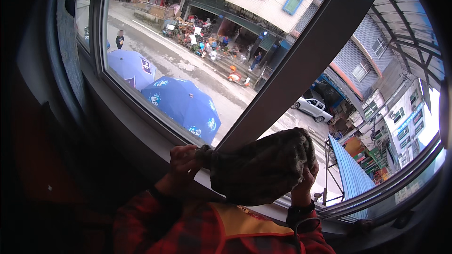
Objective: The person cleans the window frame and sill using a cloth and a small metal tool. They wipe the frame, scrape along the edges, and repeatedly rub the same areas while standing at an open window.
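Before the window, a dark plush cloth item is held up between my two hands, wide in the body with a narrow, bunched end on the left. The fingers of my left hand pinch that narrow end. At the opposite side my right hand grips the wide end, its fingers partly hidden by the cloth. Shadow hides the item's underside, and its exact kind cannot be told. A thick window post rises just behind it.
A window sill and sliding frame run beneath and beyond the hands. Dark curtain-like material hangs at left. Below, outside, are blue parasols, a street, people, a white pickup and a blue corrugated roof.
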The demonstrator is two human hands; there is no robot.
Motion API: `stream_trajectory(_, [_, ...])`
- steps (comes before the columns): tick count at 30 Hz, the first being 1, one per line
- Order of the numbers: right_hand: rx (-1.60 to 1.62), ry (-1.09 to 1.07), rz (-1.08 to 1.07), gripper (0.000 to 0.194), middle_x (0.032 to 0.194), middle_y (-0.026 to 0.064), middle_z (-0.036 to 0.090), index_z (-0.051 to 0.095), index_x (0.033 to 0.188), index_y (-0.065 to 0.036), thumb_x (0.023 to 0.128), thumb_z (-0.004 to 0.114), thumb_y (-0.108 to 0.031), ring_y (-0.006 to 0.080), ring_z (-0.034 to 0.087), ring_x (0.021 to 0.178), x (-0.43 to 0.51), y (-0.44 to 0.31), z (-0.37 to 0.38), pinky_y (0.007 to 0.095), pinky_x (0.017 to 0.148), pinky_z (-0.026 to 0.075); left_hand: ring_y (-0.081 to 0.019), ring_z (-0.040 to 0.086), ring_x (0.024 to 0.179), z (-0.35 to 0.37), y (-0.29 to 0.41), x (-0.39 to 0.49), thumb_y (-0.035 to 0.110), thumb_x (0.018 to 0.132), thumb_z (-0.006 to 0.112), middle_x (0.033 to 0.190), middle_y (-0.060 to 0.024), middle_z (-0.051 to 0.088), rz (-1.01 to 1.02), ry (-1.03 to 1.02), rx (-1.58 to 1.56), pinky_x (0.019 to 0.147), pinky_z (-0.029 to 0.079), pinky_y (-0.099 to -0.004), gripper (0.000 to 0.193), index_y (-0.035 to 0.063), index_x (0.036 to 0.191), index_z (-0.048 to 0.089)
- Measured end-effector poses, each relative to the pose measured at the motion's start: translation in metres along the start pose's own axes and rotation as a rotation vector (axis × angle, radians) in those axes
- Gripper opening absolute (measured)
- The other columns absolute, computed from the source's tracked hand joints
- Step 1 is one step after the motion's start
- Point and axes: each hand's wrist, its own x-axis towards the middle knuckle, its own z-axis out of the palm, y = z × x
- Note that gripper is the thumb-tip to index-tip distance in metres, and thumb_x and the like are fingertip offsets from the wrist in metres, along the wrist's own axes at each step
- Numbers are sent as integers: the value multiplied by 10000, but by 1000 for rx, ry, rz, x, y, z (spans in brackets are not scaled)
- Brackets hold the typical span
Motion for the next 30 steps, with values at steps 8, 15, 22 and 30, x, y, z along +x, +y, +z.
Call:
stream_trajectory(8, [-138,363,-221,538,1297,136,609,511,1387,2,952,673,-269,254,612,1132,-11,-56,-86,394,981,509,-388,379,1419,-9,-9,95,384,1057,454,1519,-178,458,-198,253,173,1141,255,-519,506,53,1436,506])
stream_trajectory(15, [-245,478,-299,573,1373,136,558,459,1445,-39,967,659,-284,263,579,1193,-50,-74,-117,412,1012,494,-405,140,1546,17,-16,119,539,1070,261,1655,-192,236,-243,212,385,1201,3,-577,725,38,1594,230])
stream_trajectory(22, [-251,504,-294,598,1422,137,521,421,1482,-65,979,641,-302,272,556,1234,-54,-68,-140,427,1034,481,-405,110,1553,37,-30,107,525,1072,253,1664,-235,168,-249,241,345,1207,17,-581,737,21,1604,176])
stream_trajectory(30, [-195,476,-274,603,1437,140,500,402,1491,-73,988,613,-328,281,544,1249,-39,-60,-155,439,1045,471,-510,119,1518,67,-24,66,521,1076,266,1647,-289,139,-169,245,346,1190,53,-630,613,243,1620,220])
